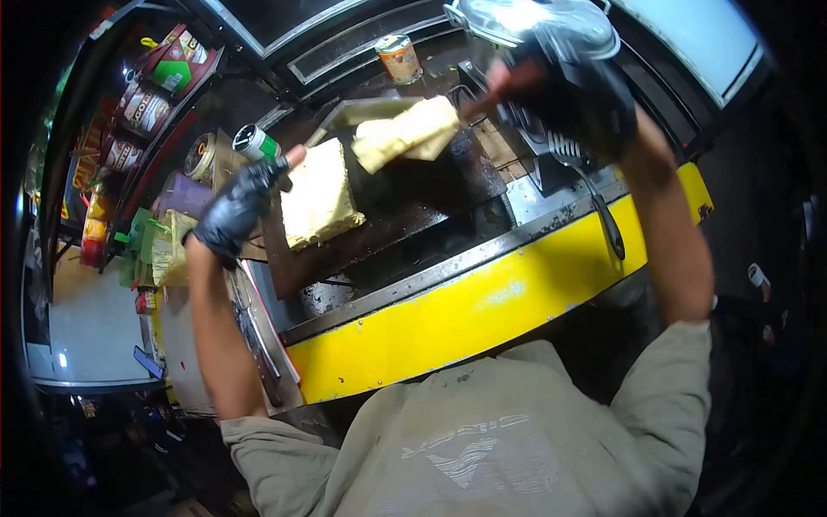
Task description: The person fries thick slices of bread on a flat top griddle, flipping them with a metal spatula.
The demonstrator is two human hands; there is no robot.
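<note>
My left hand (245, 207), in a black glove with a bare fingertip showing, is closed beside a thick yellowish bread slab (320, 198) on the dark griddle (388, 211). A thin light piece sticks out past its fingertip; what it grips is unclear. Over the back of the griddle, a second yellowish bread piece (409, 133) is tilted and slightly blurred. My right hand (573, 99), also black-gloved and blurred, is closed around a reddish-brown handle (508, 86) that points toward this bread. Whatever supports the bread from below is hidden.
A slotted utensil (594, 194) lies right of the griddle, over the yellow counter front (465, 310). Behind stand an open can (398, 59) and a glass-lidded pot (538, 26). At left are a white-green tin (256, 142), a tub (201, 158) and shelved containers (145, 112).
</note>
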